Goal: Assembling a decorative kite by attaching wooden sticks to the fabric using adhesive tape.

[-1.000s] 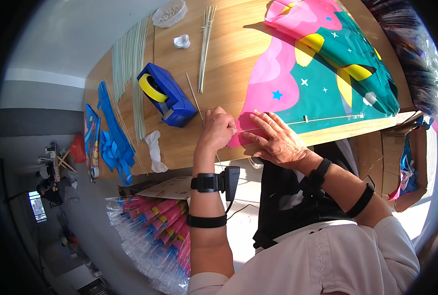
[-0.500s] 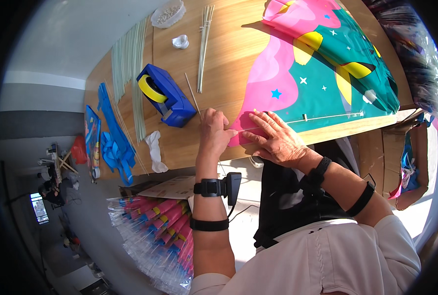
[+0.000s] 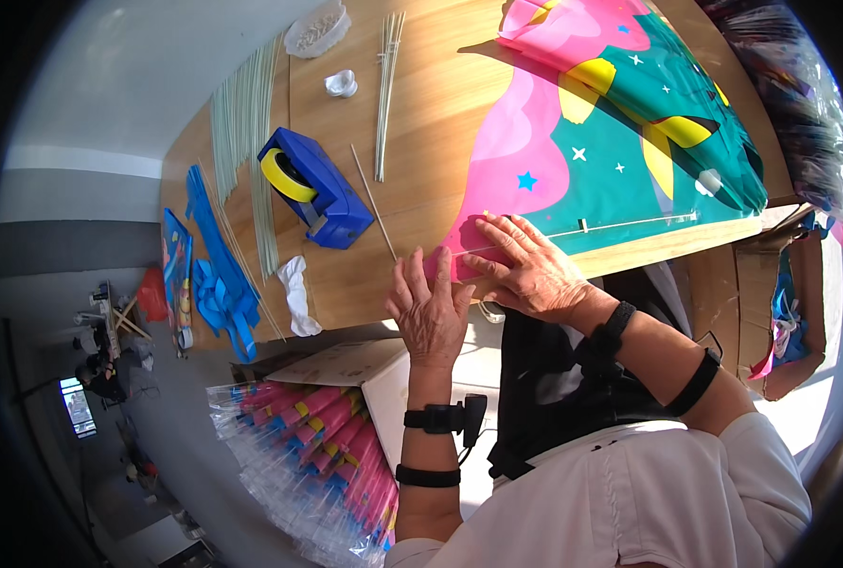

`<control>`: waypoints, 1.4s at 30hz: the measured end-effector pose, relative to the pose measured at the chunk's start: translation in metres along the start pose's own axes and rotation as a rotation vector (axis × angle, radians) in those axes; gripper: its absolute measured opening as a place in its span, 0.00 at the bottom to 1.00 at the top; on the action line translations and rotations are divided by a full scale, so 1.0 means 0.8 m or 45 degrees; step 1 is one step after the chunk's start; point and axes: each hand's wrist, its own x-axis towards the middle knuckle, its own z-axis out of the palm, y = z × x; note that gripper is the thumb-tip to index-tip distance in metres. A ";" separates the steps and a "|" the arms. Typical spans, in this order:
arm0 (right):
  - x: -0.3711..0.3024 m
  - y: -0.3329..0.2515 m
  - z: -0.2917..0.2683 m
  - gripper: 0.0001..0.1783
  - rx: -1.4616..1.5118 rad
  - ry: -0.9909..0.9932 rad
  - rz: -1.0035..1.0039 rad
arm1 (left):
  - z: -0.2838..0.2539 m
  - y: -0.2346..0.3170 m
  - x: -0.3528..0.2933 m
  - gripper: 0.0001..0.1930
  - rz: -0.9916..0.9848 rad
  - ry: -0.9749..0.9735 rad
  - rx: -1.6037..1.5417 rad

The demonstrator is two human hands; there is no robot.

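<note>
A pink and green printed sheet [image 3: 620, 194], with stars and yellow shapes, lies on the table and is bunched up at its far end. Along its near edge runs a thin pale rod [image 3: 630, 223] with a small white tab on it. My right hand [image 3: 535, 276] rests flat on the sheet's pink corner, over part of the rod, fingers spread. Beside it, my left hand [image 3: 431, 312] has its fingers apart, the tips at the pink corner by the table's near edge; I see nothing held in it. A single thin stick [image 3: 374, 204] lies with its near end by the left fingertips.
A blue tape dispenser [image 3: 346, 213] with yellow tape stands left of the sheet. Around it are bundled thin sticks [image 3: 389, 104], a bowl of small pieces [image 3: 315, 30], blue straps [image 3: 221, 275] and a white cloth strip [image 3: 295, 295]. Wrapped pink packages [image 3: 327, 445] sit below the table.
My left hand has drawn back toward me and slightly right, its fingers opening from a closed pose near the sheet's corner. My right hand has stayed in place on the sheet.
</note>
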 end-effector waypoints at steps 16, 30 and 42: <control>-0.007 0.003 -0.005 0.31 0.126 0.056 -0.010 | 0.005 0.016 -0.002 0.36 -0.166 -0.073 -0.113; -0.156 0.131 -0.122 0.26 0.351 0.375 0.641 | 0.001 -0.057 0.074 0.05 -0.568 -0.295 -0.721; -0.167 0.126 -0.118 0.29 0.186 0.400 0.583 | -0.007 -0.034 0.083 0.10 -0.538 -0.354 -0.329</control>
